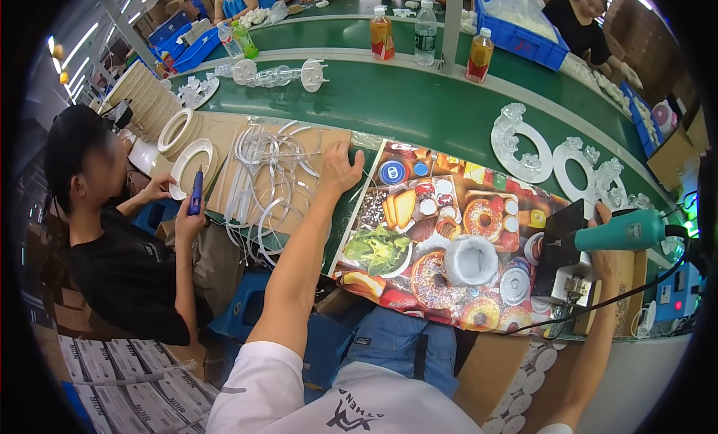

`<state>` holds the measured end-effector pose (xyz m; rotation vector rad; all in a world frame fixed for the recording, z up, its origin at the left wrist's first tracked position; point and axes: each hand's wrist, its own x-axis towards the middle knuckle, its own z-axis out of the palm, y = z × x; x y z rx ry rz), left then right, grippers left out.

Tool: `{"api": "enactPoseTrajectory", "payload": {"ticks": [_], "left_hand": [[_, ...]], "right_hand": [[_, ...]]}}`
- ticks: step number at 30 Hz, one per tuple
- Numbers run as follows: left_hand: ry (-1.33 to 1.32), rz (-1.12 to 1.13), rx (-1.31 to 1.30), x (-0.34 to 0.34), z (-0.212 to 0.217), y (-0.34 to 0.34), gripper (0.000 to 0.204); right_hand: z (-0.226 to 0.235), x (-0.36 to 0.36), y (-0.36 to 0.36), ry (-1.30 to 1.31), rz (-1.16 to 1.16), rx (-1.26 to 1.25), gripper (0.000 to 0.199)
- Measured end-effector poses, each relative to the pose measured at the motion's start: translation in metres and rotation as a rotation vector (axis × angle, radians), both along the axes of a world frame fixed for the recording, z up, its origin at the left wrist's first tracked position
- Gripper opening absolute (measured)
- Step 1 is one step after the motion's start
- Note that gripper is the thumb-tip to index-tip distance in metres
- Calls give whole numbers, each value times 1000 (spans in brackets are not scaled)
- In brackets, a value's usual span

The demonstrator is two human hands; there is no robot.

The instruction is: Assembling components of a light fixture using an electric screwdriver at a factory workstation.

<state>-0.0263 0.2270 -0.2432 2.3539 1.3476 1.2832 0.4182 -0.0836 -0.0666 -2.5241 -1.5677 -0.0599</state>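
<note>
My left hand (342, 170) rests at the right edge of a brown cardboard sheet (318, 144), thumb apart from the fingers and nothing visible in it. Left of it lies a tangle of clear and white strips (273, 172). At the right, my right hand (603, 243) is by a black and metal bench device (565, 262) with a teal cylindrical body (624, 233). That body hides most of the hand, so its grip is unclear. Between my hands lies a mat printed with food pictures (426, 187), bearing a roll wrapped in whitish material (473, 260).
A co-worker at my left holds a blue glue gun (196, 191) and a white ring (194, 164). White rings with clear parts (522, 151) lie on the green conveyor (441, 108), with bottles (382, 34) beyond. A black cable (636, 303) crosses at the right. Cardboard (490, 367) stands below the bench.
</note>
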Motion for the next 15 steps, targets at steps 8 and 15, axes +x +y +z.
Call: {"api": "enactPoseTrajectory", "payload": {"ticks": [8,15], "left_hand": [[-11,-7,19,6,1,1,26],[2,-10,-16,0,-4,1,26]], "right_hand": [[-13,19,-5,-13,36,90,41],[3,-7,-3,60,-45,32,40]]}}
